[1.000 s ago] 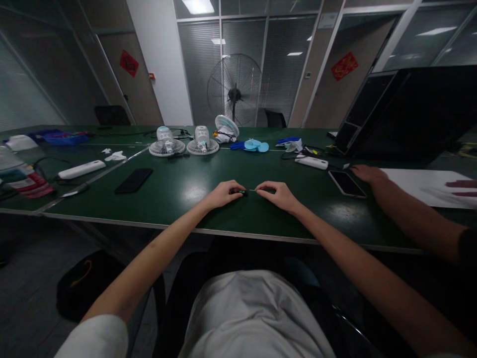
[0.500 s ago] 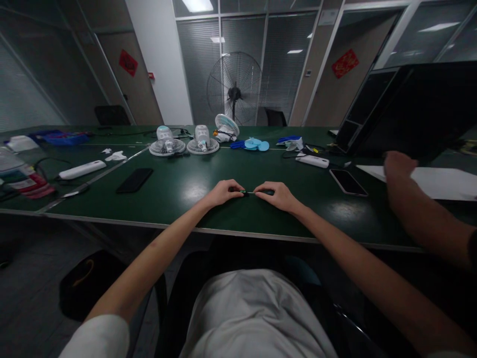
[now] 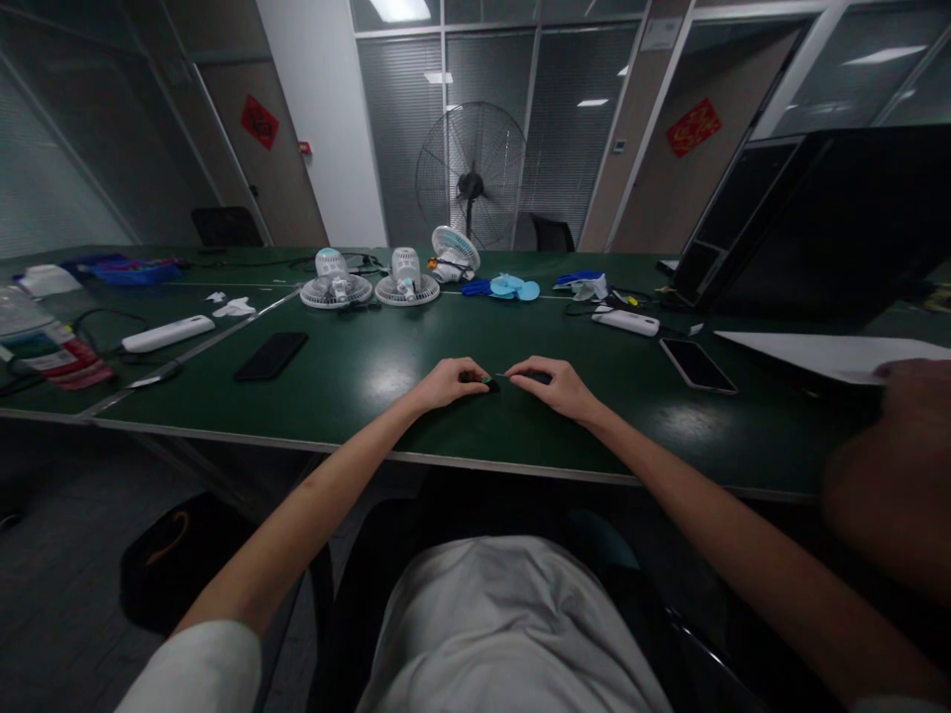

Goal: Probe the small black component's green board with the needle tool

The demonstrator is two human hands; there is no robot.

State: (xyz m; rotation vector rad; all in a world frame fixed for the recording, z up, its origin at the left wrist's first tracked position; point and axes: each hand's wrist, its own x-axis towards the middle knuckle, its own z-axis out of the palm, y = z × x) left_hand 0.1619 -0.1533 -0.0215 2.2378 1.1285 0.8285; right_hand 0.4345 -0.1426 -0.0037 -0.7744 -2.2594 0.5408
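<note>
Just above the near part of the green table (image 3: 446, 431), my left hand (image 3: 450, 383) pinches a small green and black piece (image 3: 487, 380) between thumb and fingers. Most of that piece is hidden by the fingers, and its kind is too small to make out. My right hand (image 3: 554, 384) is closed around a screwdriver (image 3: 500, 375), whose thin metal shaft points left at the piece. Its dark handle lies mostly under my palm. Whether the tip touches the piece I cannot tell.
Small white fans (image 3: 406, 282) and blue fan blades (image 3: 512, 287) lie at the back. A black phone (image 3: 271, 356) is left, another phone (image 3: 698, 365) right. At far right, another person's blurred hand (image 3: 902, 436) is by white paper (image 3: 832, 352), before a large black monitor (image 3: 839, 228).
The screwdriver shaft has shifted slightly, with less of it showing between my hands. The other person's hand has moved right and nearer, and the paper's near edge is raised.
</note>
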